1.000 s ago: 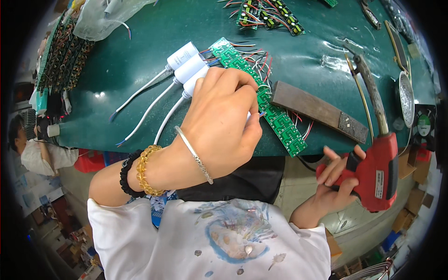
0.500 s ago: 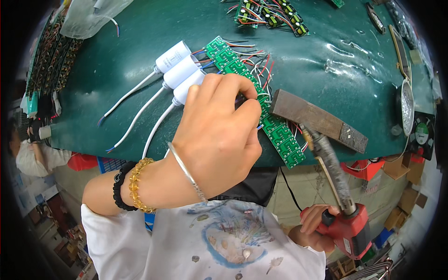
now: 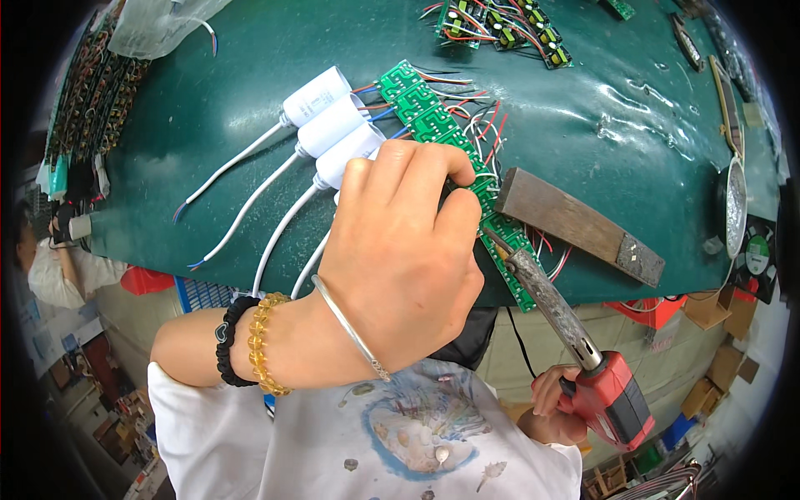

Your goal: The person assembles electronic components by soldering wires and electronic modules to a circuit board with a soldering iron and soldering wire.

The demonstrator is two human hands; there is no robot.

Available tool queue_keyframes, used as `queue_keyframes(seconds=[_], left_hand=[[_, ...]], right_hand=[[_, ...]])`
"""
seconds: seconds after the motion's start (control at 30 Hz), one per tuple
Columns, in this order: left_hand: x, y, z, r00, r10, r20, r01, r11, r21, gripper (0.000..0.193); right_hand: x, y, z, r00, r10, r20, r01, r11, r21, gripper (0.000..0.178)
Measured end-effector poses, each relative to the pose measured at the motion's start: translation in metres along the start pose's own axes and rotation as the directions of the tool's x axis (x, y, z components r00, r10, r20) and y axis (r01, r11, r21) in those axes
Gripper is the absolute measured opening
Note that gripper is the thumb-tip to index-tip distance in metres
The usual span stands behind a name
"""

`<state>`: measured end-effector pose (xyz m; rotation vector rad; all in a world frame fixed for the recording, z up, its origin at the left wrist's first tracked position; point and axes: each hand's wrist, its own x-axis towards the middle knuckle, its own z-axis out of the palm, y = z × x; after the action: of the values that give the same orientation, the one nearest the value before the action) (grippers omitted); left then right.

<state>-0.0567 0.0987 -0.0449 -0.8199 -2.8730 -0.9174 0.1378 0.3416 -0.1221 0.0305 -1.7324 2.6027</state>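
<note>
My left hand [image 3: 404, 242] bends over a strip of green circuit boards [image 3: 417, 100], thumb and fingers closed in a pinch; what they hold is hidden beneath the hand. Blue and brown wires link white plastic cylinders [image 3: 332, 127] with the strip's left edge, and white cables [image 3: 243, 150] trail from their other ends. In my right hand [image 3: 553, 410] is a red-handled soldering gun [image 3: 612, 400]. Its long metal barrel slants up and left, its tip at the lower boards close to my left fingers. Red, white and black wires [image 3: 492, 137] stick out along the strip's right side.
A dark rectangular bar [image 3: 575, 221] lies right of the strip, beside the gun's barrel. More boards with components [image 3: 504, 29] sit at the back of the green table mat [image 3: 208, 100]. At the right edge hangs a round metal dish [image 3: 735, 204]; stacked boards [image 3: 96, 100] fill the far left.
The soldering gun's tip has moved left and down, from beside the dark bar onto the lower boards near my left fingers. My left hand stays pinched over the strip.
</note>
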Motion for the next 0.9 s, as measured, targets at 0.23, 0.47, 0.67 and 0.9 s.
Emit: queue_keyframes(seconds=[0.23,0.47,0.67,0.9], left_hand=[[-0.001,0.000,-0.001,1.000,-0.002,0.007,0.002,1.000,0.019,0.020],[0.000,0.000,0.001,1.000,0.028,-0.008,-0.028,0.999,0.030,0.019],[0.000,0.001,0.000,1.000,0.015,-0.002,-0.015,0.999,0.041,0.018],[0.000,0.001,0.002,1.000,0.023,-0.018,-0.022,0.999,0.044,0.018]], right_hand=[[-0.003,-0.006,-0.017,0.977,0.149,0.152,-0.073,0.905,-0.420,0.084],[-0.003,-0.010,-0.015,0.995,0.031,0.098,-0.021,0.995,-0.102,0.081],[-0.001,-0.015,-0.032,0.956,0.174,0.235,-0.061,0.904,-0.423,0.086],[-0.005,-0.003,-0.017,1.000,-0.021,0.023,0.022,0.999,-0.023,0.087]])
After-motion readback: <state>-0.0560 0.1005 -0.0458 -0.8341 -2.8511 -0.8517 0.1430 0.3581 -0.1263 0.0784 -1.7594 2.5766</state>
